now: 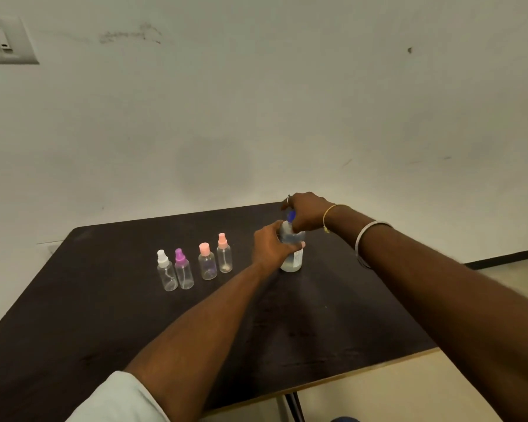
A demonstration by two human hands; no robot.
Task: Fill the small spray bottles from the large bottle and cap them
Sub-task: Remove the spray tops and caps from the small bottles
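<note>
While the left hand (pixel 270 249) wraps around the large bottle (pixel 291 254) standing on the dark surface (pixel 104 315) and the right hand (pixel 305 213) pinches its blue cap (pixel 291 216), a hard twist could tip it and spill onto the four small spray bottles (pixel 195 263) just left.

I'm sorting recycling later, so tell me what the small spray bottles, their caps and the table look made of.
Small spray bottles: clear plastic, likely; glossy, with dip tubes visible through the walls.
Caps: opaque matte plastic, seemingly, in white, purple and peach.
Table: dark wood-look top, probably laminate over board; a pale edge shows along the near side.
</note>
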